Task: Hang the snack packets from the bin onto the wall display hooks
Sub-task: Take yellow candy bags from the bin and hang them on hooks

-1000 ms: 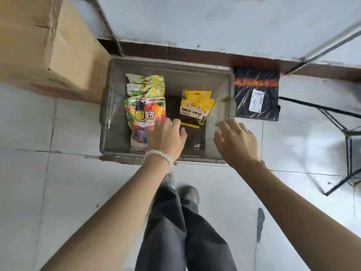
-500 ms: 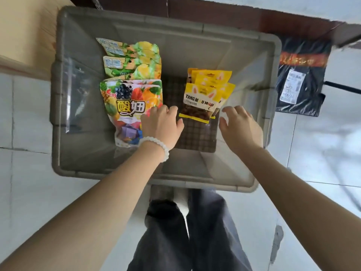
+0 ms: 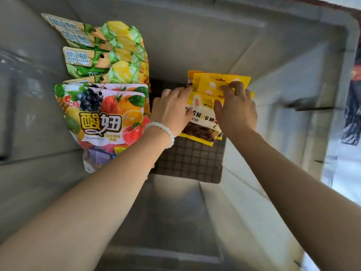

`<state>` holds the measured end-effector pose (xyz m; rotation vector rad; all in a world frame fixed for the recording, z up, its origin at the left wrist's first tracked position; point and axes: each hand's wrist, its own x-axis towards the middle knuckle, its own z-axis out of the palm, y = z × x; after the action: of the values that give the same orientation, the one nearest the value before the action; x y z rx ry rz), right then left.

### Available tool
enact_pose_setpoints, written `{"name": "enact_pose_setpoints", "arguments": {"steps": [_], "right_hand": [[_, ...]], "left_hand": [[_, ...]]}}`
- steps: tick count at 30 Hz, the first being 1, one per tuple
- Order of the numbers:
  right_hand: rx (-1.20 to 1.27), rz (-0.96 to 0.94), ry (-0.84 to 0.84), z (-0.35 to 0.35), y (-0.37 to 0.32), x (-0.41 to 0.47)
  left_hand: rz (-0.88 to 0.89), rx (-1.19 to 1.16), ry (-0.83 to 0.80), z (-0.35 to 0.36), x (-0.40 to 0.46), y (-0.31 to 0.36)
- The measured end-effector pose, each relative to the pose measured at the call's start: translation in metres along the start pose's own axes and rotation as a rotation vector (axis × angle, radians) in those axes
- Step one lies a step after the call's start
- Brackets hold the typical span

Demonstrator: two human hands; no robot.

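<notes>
Hands on yellow packets (image 3: 203, 116) in bin (image 3: 293, 79), pick-up step.

Left hand (image 3: 172, 112) lies with fingers nearly straight against the stack's left edge, likely to steady it. Right hand (image 3: 236, 108) curls over the upper right part, fingertips at the header strip, probably to peel off the top packet by its hang hole. Stack sits mid-bin on the grid floor; fruit packets (image 3: 103, 118) and green packets (image 3: 109, 53) lie left, untouched. Hooks not in view.

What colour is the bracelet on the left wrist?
White beads; the bracelet shows in the head view.
</notes>
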<state>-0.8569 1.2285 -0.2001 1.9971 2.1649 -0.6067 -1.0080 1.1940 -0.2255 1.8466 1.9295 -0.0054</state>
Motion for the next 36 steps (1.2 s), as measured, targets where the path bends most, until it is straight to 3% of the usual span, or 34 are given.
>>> {"name": "enact_pose_setpoints", "arguments": {"steps": [20, 36], "right_hand": [[0.069, 0.064, 0.11, 0.004, 0.005, 0.026], [0.071, -0.005, 0.033, -0.009, 0.007, 0.002]], "left_hand": [[0.134, 0.044, 0.063, 0.004, 0.008, -0.002], [0.136, 0.022, 0.091, -0.025, 0.003, -0.003]]}}
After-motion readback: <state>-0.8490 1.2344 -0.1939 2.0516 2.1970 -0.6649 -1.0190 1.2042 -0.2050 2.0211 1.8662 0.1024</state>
